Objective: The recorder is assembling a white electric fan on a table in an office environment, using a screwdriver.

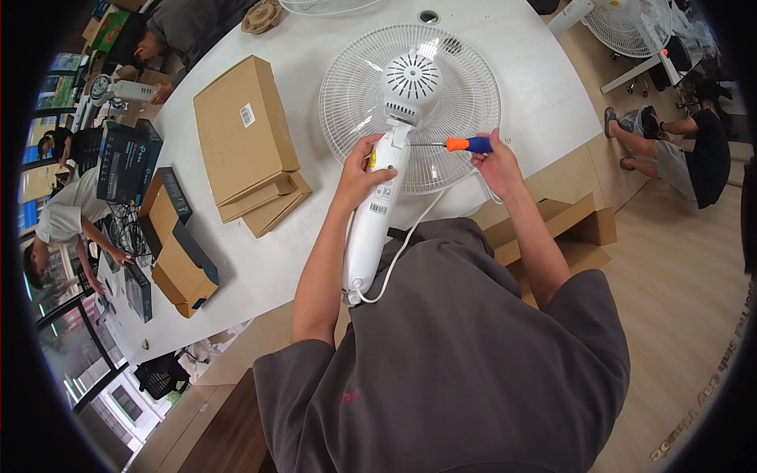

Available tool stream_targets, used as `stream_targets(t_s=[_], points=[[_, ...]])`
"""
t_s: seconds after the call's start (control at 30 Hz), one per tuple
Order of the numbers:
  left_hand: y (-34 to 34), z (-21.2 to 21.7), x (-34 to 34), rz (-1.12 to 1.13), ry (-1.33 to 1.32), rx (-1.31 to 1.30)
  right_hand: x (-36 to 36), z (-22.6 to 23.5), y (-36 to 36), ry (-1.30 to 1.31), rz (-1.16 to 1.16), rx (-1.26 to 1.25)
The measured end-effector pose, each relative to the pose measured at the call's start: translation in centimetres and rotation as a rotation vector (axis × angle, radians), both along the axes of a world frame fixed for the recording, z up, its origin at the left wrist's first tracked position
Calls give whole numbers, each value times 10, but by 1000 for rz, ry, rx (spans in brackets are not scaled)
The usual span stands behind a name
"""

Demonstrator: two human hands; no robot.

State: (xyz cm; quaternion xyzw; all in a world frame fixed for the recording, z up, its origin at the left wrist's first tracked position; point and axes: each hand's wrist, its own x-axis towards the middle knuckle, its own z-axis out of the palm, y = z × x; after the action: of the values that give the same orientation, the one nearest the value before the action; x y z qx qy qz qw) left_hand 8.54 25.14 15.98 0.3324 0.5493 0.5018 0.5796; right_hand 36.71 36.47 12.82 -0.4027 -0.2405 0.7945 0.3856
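Observation:
A white electric fan (412, 83) lies face down on the white table, its wire cage flat and its motor housing on top. My left hand (361, 175) is wrapped round the fan's white neck (371, 229), the thumb lying across it. In my right hand (497, 163) is a screwdriver (469, 145) with an orange and blue handle. Its shaft runs leftward, and the tip meets the side of the neck just below the motor housing. Whether a screw sits there is too small to tell. A white power cord (412, 232) loops from the neck's lower end.
Flat cardboard boxes (244, 126) are stacked left of the fan. An opened box (177, 244) and dark cartons (122, 169) stand farther left, where a person (71, 225) handles things. Another fan (631, 24) stands at the upper right. An open carton (560, 229) is below the table's right edge.

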Motion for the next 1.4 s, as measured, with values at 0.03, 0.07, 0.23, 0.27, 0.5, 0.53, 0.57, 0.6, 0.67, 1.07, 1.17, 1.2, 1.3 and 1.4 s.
stream_targets(t_s=[0.03,0.07,0.23,0.27,0.5,0.53,0.57,0.6,0.67,1.07,1.17,1.2,1.3,1.4], points=[[0,0,0,-4,12,1,-2,0,1,-53,-18,-152],[-1,0,0,-6,24,1,-5,6,1,-107,-35,-304],[-2,0,0,2,18,2,2,26,3,-406,270,-315],[-2,0,0,0,17,5,5,24,3,-456,316,-296],[-1,0,-1,-20,13,-5,7,-7,-6,-363,150,237],[-1,0,0,-18,6,-5,9,-14,-7,-345,165,297],[0,1,-1,-10,2,-5,10,-17,-7,-323,184,359],[-1,1,-1,-5,1,-7,4,1,-7,-323,189,358],[-1,2,-2,-3,15,-9,-1,35,-6,-432,275,-9],[-1,4,1,-5,5,-16,8,3,-3,-389,193,531],[-2,0,0,-2,5,-1,2,8,-3,-318,148,320],[-3,-1,0,0,6,-1,0,14,-3,-317,149,320],[-2,-2,0,-4,7,8,1,38,-1,-526,261,-3],[-3,-1,0,-10,11,8,4,46,5,-749,484,21]])
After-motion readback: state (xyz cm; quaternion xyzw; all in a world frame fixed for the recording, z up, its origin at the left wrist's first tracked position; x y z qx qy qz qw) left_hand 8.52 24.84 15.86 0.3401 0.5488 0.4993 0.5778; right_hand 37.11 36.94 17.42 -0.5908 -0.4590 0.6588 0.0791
